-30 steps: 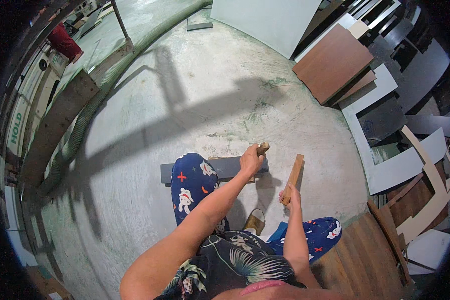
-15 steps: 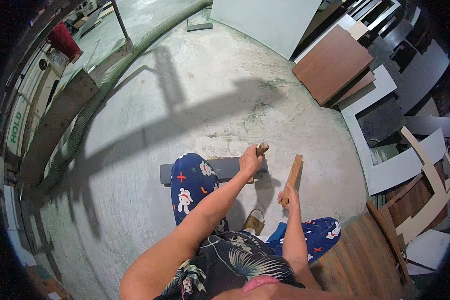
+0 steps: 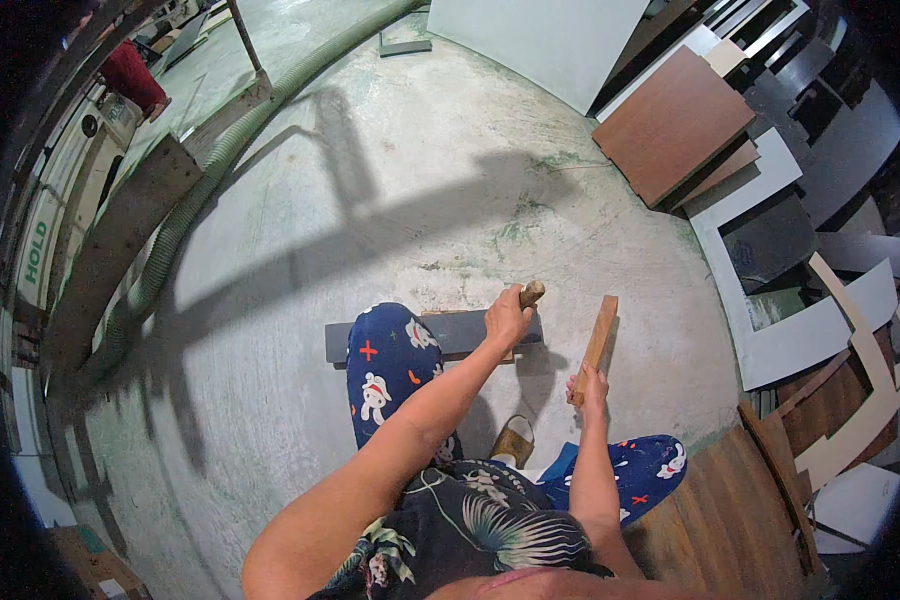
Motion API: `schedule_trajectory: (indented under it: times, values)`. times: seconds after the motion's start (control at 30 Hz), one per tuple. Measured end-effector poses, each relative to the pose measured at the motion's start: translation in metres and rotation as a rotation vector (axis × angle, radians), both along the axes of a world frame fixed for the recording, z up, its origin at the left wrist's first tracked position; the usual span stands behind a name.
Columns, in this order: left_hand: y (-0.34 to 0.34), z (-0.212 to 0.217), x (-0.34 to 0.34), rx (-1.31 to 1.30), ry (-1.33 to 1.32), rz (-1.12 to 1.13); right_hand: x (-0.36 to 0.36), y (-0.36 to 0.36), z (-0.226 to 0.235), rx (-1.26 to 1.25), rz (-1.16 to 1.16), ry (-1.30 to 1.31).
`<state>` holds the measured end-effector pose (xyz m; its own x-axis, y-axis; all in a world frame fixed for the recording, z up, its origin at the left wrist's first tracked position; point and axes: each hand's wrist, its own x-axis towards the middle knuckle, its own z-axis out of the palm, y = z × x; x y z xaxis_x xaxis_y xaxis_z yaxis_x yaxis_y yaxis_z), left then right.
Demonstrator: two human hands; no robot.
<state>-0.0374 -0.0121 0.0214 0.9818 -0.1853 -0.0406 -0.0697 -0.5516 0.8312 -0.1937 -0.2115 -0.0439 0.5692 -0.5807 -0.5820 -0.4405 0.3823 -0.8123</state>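
Observation:
My left hand is closed round a round wooden handle, whose top end sticks out above the fist. What lies at the handle's lower end is hidden by the hand. Beneath that fist, a long dark grey board lies crosswise on the floor, with my bent left knee over part of it. Off to the right, my right hand grips the near end of a squared wooden bar. The bar points away from me, apart from the handle and the board.
Cut panels are piled at the right, including a brown board and a white frame-shaped piece. A large white panel stands at the far side. Along the left runs a ribbed hose beside a beam.
My right hand has moved the wooden bar slightly farther away and to the right. The left hand keeps its grip on the handle over the board.

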Motion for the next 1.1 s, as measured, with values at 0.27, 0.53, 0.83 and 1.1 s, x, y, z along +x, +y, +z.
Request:
schedule_trajectory:
  times: [0.27, 0.53, 0.83, 1.1]
  values:
    - [-0.005, -0.006, -0.003, -0.010, -0.048, 0.008, -0.003, -0.010, -0.007, 0.148, 0.035, 0.041]
    - [0.003, -0.029, -0.007, 0.009, -0.102, -0.053, 0.010, 0.020, 0.059, -0.039, -0.010, -0.450]
    - [0.000, 0.004, -0.042, -0.038, -0.206, -0.230, -0.007, 0.054, 0.162, -0.571, 0.164, -0.745]
    - [-0.022, 0.008, -0.087, 0.012, -0.231, -0.411, -0.031, 0.081, 0.155, -0.488, 0.094, -0.744]
